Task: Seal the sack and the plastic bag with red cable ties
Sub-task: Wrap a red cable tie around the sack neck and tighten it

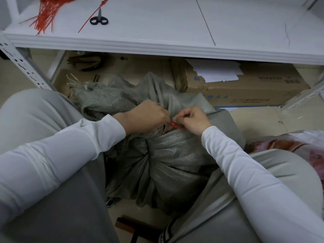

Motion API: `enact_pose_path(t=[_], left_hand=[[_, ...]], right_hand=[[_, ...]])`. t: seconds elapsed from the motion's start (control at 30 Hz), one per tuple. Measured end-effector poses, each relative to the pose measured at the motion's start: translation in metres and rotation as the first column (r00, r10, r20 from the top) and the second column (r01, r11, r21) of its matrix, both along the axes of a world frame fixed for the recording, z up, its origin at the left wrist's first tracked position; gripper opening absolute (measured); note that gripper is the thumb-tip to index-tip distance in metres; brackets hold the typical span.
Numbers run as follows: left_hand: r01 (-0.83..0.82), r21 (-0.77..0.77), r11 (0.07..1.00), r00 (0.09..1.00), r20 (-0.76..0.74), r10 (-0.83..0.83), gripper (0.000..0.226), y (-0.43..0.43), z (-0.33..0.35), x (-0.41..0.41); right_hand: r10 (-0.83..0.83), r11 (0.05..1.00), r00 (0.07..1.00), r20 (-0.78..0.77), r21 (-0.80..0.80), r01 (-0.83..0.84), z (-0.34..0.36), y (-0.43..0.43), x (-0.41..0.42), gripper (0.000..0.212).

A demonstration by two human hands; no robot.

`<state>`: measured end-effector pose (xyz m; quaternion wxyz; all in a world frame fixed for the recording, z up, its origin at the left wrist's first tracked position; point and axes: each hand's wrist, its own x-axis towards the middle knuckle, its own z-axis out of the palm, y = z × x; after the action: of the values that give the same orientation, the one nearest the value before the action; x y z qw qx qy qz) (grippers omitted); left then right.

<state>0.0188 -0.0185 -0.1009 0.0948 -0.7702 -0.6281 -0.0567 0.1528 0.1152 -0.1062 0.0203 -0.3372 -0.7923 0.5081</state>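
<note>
Your left hand [147, 117] is gripping the grey woven sack [175, 155], right hand [192, 121] pinching the red plastic cable tie [173, 125]; loosening risks slippage.

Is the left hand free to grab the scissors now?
Likely not yet: the left hand pinches the red cable tie on the sack, though nothing blocks the scissors on the shelf.

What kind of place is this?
Probably a storeroom or packing area: white slotted-steel shelving, a cardboard box on the floor beneath, and a pile of red cable ties beside scissors.
</note>
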Motion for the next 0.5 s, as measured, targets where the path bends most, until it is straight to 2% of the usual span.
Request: enact_pose_path(t=[0.13, 0.27, 0.33, 0.4, 0.5], left_hand=[[-0.138, 0.025, 0.990, 0.984, 0.114, 0.135, 0.040, 0.002, -0.003, -0.004], [-0.204, -0.043, 0.978, 0.970, 0.129, 0.208, 0.021, 0.000, -0.004, 0.000], [-0.214, -0.013, 0.977, 0.967, 0.141, 0.214, 0.025, -0.001, -0.005, 0.002], [-0.214, 0.019, 0.977, 0.966, 0.155, 0.209, 0.035, 0.000, -0.006, 0.004], [-0.238, -0.045, 0.970, 0.956, 0.163, 0.242, 0.020, 0.004, -0.006, 0.007]], right_hand=[[-0.056, 0.990, 0.995, -0.078, -0.134, 0.045, 0.007, 0.005, 0.000, 0.004], [-0.040, 0.968, 0.998, 0.045, -0.246, 0.050, 0.005, 0.004, -0.001, 0.016], [-0.044, 0.963, 0.994, 0.097, -0.259, 0.068, 0.005, 0.005, 0.000, 0.021], [-0.066, 0.973, 0.996, 0.063, -0.216, 0.078, 0.005, 0.006, 0.000, 0.012], [-0.084, 0.996, 0.996, 0.002, -0.022, 0.084, 0.003, 0.005, -0.003, 0.013]])
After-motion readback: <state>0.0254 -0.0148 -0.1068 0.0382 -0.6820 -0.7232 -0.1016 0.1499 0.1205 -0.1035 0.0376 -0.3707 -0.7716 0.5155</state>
